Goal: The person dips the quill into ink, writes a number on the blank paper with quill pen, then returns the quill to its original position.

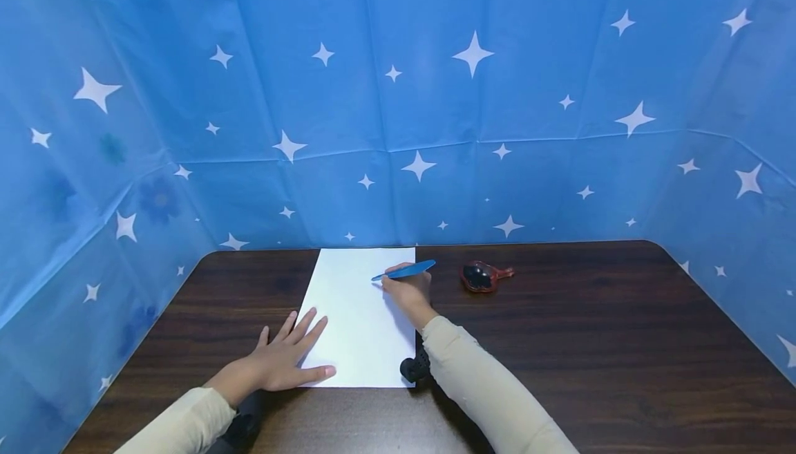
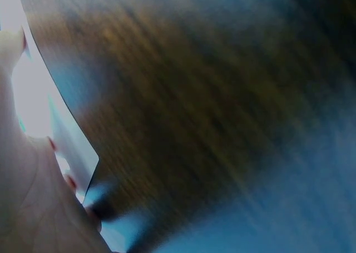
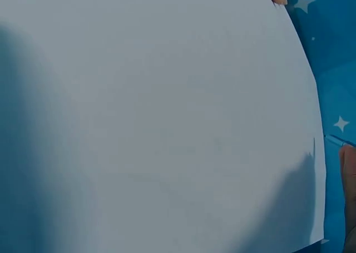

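paper (image 1: 361,323) lies flat on the dark wood surface (image 1: 591,343), its long side running away from the person, its far edge close to the blue starred backdrop (image 1: 398,95). it is a plain white sheet, unmarked as far as the head view shows, with no visible crease or curl; in the right wrist view it fills nearly the whole picture as a pale, even plane.

the left hand (image 1: 282,361) rests on the sheet's near left corner with fingers straight and spread, pressing it down. the right hand (image 1: 407,291) is curled round a blue pen (image 1: 404,271), gripping it with the tip down near the sheet's upper right part.

the likely trouble, as i judge it: only one corner is pinned, so a firm stroke near the far right edge could swing or buckle the loose end. the pen works close to the edge, so it may run off onto the wood. a small red and black object (image 1: 481,276) sits on the surface just right of the writing hand, and a wide sweep of the sleeve could knock it.
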`<act>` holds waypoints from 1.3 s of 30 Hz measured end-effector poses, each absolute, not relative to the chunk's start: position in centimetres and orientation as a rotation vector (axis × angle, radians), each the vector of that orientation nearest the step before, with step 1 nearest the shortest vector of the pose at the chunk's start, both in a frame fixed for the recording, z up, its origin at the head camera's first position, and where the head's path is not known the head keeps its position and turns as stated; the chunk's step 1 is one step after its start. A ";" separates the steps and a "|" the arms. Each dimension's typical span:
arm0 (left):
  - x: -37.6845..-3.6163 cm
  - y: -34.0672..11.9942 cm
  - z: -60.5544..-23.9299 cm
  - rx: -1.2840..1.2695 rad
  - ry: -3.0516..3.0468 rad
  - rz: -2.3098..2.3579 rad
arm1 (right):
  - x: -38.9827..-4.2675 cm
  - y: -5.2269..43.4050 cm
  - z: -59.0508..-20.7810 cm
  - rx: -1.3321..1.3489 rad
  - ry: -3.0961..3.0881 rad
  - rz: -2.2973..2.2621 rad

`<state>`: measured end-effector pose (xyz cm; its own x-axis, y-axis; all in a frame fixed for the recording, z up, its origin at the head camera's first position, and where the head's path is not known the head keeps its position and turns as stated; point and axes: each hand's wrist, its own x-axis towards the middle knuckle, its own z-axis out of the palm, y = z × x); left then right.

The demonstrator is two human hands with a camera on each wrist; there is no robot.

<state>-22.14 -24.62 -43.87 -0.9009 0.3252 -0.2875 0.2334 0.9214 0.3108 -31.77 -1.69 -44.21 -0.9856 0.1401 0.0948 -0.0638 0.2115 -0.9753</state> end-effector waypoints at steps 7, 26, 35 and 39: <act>-22.2 -24.6 -43.9 0.417 2.746 0.384 | -32.1 -1.7 -44.0 -0.128 -2.429 1.727; -22.4 -24.7 -44.2 0.416 2.740 0.375 | -32.0 -2.4 -44.5 -0.182 -2.356 1.772; -22.6 -25.0 -44.8 0.409 2.752 0.364 | -31.7 -2.7 -44.6 -0.174 -2.345 1.801; -22.5 -25.1 -45.0 0.406 2.752 0.368 | -31.5 -2.8 -44.5 -0.140 -2.373 1.807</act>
<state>-22.53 -25.11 -44.96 -0.9035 0.3189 -0.2862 0.2326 0.9260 0.2974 -31.53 -2.76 -44.53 -0.9836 0.1678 0.0667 -0.0196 0.2680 -0.9632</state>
